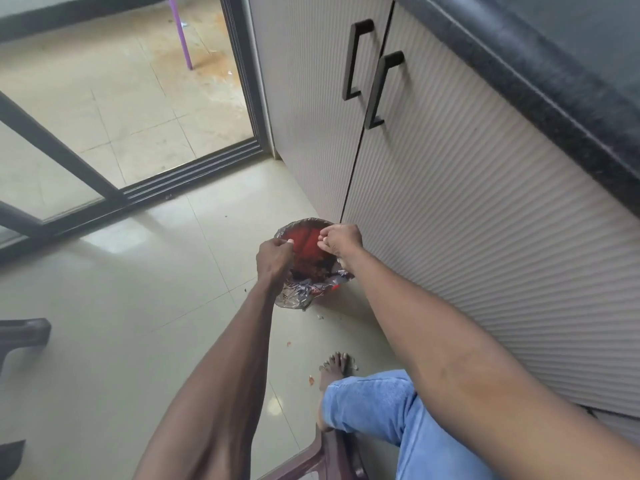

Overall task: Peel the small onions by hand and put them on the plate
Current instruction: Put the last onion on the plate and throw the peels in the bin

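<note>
Both forearms reach fwd over a lined red bin (304, 244) on the floor. Left hand (273, 258) and right hand (341, 239) have curled fingers, apparently pinching small bits; contents unclear. No onions or plate in view; rec. drop skins well inside liner.

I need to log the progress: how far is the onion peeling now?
Done: peel scraps lie in the lined bin. In hand: both hands, left hand and right hand, work with curled fingers over it; what they hold is too small to tell. Left: no plate or onions in view.
</note>
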